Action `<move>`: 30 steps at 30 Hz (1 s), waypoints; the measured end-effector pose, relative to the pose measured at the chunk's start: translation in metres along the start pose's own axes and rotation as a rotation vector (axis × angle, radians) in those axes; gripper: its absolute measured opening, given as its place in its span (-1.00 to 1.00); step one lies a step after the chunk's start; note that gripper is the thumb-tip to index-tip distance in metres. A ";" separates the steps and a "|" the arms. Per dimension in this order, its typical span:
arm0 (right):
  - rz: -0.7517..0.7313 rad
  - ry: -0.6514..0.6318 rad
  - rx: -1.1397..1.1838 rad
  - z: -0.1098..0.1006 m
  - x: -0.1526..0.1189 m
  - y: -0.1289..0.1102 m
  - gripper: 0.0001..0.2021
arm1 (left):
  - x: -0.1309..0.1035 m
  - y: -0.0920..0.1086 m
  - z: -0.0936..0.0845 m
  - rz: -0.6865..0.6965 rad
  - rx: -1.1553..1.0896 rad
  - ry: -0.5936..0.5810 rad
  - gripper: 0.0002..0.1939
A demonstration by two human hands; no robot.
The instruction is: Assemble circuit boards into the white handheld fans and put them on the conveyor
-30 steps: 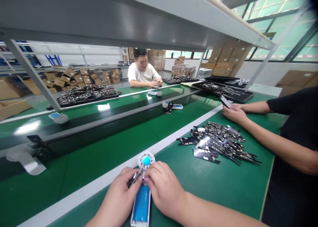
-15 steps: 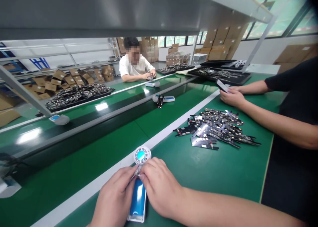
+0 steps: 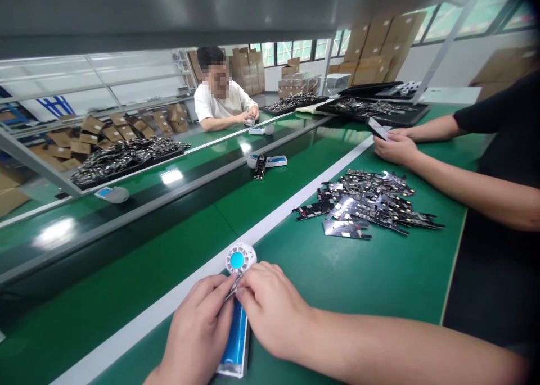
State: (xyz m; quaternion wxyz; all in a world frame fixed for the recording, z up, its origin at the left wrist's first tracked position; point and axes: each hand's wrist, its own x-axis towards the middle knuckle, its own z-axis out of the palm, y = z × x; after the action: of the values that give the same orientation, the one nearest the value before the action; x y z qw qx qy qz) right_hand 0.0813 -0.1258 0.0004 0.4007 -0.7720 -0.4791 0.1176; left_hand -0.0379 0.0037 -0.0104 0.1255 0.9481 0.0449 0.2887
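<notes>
A white handheld fan body (image 3: 240,345) lies in front of me, with a round vented head that has a shiny turquoise centre and a blue battery-like block in its handle. My left hand (image 3: 200,323) is closed round the left side of the handle, its thumb and finger near the neck. At the neck, my right hand (image 3: 272,309) has its fingers pinched from the right side. The fingers hide what lies between head and handle; a small pale edge shows there.
To the right lies a pile of black circuit boards (image 3: 367,205). A belt (image 3: 177,256) on the left carries a fan body with a board (image 3: 270,161). A co-worker's hands (image 3: 392,143) hold a flat part at right; another person (image 3: 223,101) sits across. A shelf (image 3: 169,14) hangs overhead.
My view has shifted slightly. Fan bodies on the belt appear in slightly different places. My hands stay on the fan's neck with only small finger movement.
</notes>
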 end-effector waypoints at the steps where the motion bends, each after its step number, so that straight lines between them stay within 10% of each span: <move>1: -0.002 0.002 0.002 0.000 0.000 0.000 -0.86 | 0.000 0.000 0.000 -0.006 -0.004 -0.003 -0.69; 23: -0.033 0.043 -0.064 0.006 -0.003 0.005 -0.84 | -0.008 0.002 -0.002 0.072 0.141 -0.082 -0.59; 30: -0.171 0.082 -0.173 0.007 -0.004 0.008 -0.91 | 0.002 0.013 -0.009 -0.221 -0.156 -0.188 -0.74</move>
State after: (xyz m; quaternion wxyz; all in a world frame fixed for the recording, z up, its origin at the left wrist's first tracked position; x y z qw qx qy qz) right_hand 0.0803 -0.1272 -0.0109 0.3605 -0.7642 -0.5347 0.0098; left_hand -0.0411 -0.0065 0.0011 0.2333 0.9476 0.1144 0.1858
